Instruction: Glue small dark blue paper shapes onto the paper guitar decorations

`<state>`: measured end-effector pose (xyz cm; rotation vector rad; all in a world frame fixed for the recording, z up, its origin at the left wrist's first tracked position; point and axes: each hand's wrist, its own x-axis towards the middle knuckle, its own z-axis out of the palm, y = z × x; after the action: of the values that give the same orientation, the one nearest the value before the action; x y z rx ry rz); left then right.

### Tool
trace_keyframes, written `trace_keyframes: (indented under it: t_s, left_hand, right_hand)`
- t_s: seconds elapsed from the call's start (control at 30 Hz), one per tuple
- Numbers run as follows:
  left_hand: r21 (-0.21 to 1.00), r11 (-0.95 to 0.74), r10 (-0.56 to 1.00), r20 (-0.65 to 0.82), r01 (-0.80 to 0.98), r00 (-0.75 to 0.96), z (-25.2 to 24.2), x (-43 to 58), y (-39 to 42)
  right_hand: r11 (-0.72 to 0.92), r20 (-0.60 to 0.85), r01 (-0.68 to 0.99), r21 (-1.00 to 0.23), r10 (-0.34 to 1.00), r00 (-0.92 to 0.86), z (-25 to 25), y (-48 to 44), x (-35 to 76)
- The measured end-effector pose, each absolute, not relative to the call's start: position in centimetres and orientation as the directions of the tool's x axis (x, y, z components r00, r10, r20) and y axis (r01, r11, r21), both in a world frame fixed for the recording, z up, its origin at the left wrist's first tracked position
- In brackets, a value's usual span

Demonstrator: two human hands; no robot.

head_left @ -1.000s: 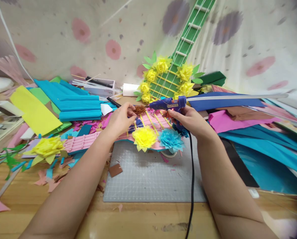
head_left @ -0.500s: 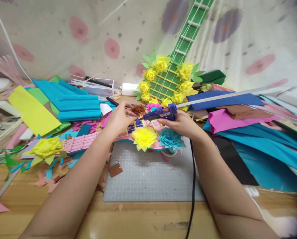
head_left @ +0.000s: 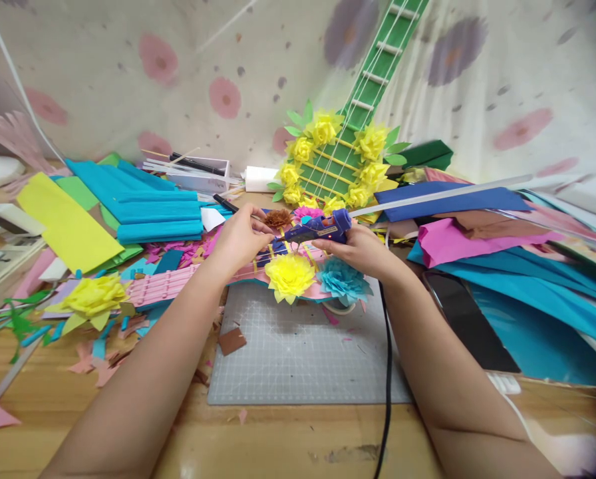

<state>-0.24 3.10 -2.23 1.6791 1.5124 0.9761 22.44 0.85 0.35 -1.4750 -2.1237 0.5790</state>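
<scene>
At the far edge of the grey cutting mat (head_left: 302,346), your left hand (head_left: 238,239) is pinched closed on a brown paper flower (head_left: 278,217). Your right hand (head_left: 362,249), curled tight around a blue glue gun (head_left: 318,227), points its nozzle at the flower from just beside it. Both hover over the pink paper guitar (head_left: 168,283) lying across the mat's far edge. Beyond the mat, a green paper guitar (head_left: 358,113) leans upright.

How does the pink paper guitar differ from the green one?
The pink guitar lies flat on the table; the green guitar stands leaning against the backdrop. The green guitar carries many yellow flowers; the pink guitar has a yellow flower and a blue flower. Both have strings and paper flowers.
</scene>
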Motion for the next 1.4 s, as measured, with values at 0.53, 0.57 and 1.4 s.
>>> trace_keyframes:
  t_s: [0.53, 0.57, 1.4]
  left_hand:
    - [0.876, -0.084, 0.996, 0.067, 0.475, 0.052, -2.0, -0.1, 3.1]
    - [0.877, -0.079, 0.997, 0.063, 0.474, 0.049, -2.0, -0.1, 3.1]
    - [0.951, -0.02, 0.997, 0.041, 0.309, -0.063, 0.4, -2.3, 3.2]
  right_hand:
    - [0.344, 0.178, 0.742, -0.576, 0.938, -0.297, 0.3, 0.9, 22.6]
    - [0.339, 0.174, 0.745, -0.575, 0.94, -0.294, 0.3, 0.9, 22.6]
    - [0.259, 0.27, 0.685, -0.681, 0.958, -0.094, 1.3, 1.2, 25.2]
